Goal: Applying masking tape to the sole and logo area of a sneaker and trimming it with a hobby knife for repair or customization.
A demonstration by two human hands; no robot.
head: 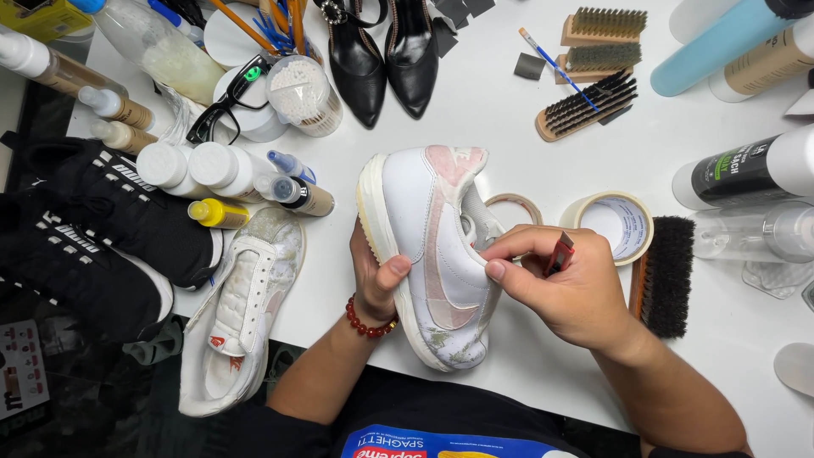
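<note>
The left hand point(376, 280), a red bead bracelet point(366, 322) at its wrist, grips the sole edge of a white leather sneaker with faded pink trim point(437, 254), propped on its side at the near centre of the white table point(509, 136). The right hand point(564, 284) pinches the shoe's collar while clasping a small red cutter point(560, 253). That tool could nick the leather if the fingers slip. Beyond lie tape rolls point(617, 222).
</note>
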